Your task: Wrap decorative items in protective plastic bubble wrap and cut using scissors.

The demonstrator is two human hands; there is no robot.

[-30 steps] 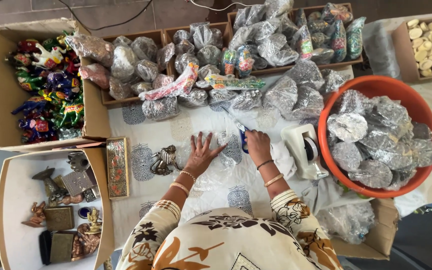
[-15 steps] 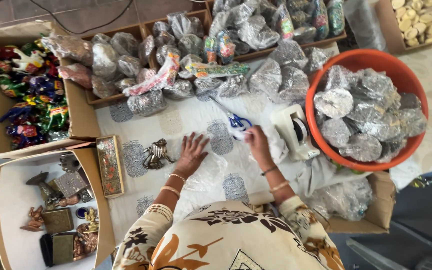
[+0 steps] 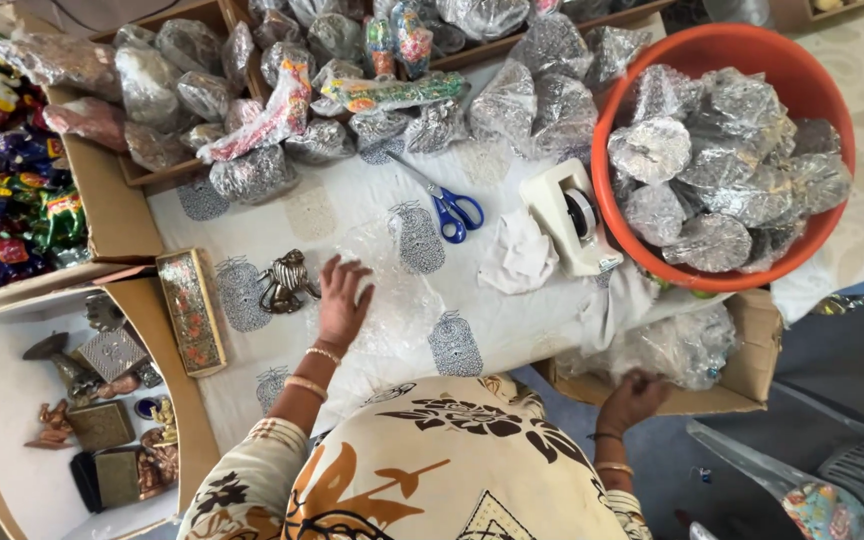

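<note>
Left hand (image 3: 340,300) flat, fingers spread and released, pressing clear crinkled bubble-wrap sheet (image 3: 392,300) at table centre. Small brass animal figurine (image 3: 285,281) at its nine o'clock. Right hand (image 3: 632,400) at five o'clock, curled into clear plastic bags (image 3: 672,350) in cardboard box (image 3: 747,375); grip unclear. Blue-handled scissors (image 3: 447,207) at one o'clock.

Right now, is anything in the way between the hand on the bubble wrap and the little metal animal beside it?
Nothing visible. The left hand lies flat on the bubble wrap, and the metal figurine sits just beside its fingers on bare cloth.
</note>
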